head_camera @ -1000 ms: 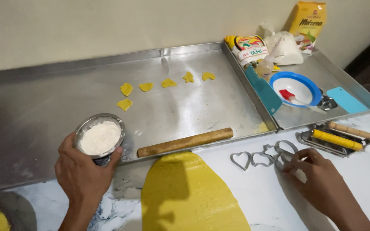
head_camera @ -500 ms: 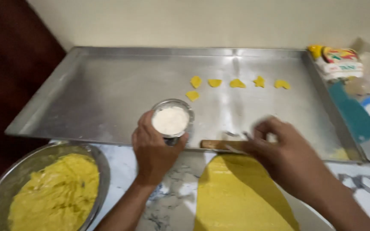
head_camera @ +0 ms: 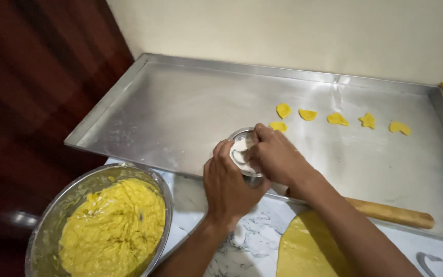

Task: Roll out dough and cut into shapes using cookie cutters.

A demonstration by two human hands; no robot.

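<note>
At mid-frame the left hand (head_camera: 227, 185) gripped the small flour bowl (head_camera: 242, 149) on the tray (head_camera: 180, 113), while the right hand (head_camera: 278, 156) dipped curled fingers inside it, their hold hidden.

Head-worn view, steeply downward, close

Two bare forearms, no sleeves, watch or rings visible, enter from 6 o'clock: left hand (head_camera: 229, 187) at 7 o'clock of right hand (head_camera: 278, 156); right-hand fingers (head_camera: 256, 139) dusted white.
</note>
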